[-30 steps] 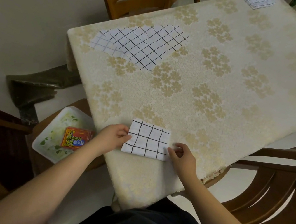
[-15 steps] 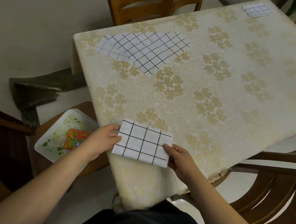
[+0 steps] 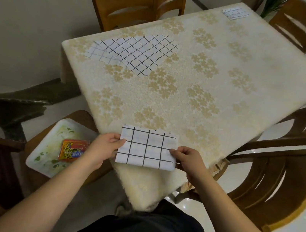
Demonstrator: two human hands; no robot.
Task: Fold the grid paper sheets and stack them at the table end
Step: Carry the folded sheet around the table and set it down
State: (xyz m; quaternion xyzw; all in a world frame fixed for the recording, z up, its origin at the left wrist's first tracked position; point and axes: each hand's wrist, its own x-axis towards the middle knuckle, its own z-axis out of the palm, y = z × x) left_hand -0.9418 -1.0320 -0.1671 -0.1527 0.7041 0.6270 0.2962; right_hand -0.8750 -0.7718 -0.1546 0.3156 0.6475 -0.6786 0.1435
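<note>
Cream floral cloth covers the table (image 3: pixel 201 95), and at its near corner the left hand (image 3: pixel 103 148) and right hand (image 3: pixel 187 159) each pinch a short edge of the folded grid paper (image 3: pixel 147 148), light, limp, easily creased, so best held by both edges.

dim, even indoor light on the table (image 3: pixel 202 87) — edges beyond it bow and blur, with floor glare to its right.

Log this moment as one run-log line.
left hand: holds folded sheet | right hand: holds same | unfolded sheets: waiting | stack: far end
</note>
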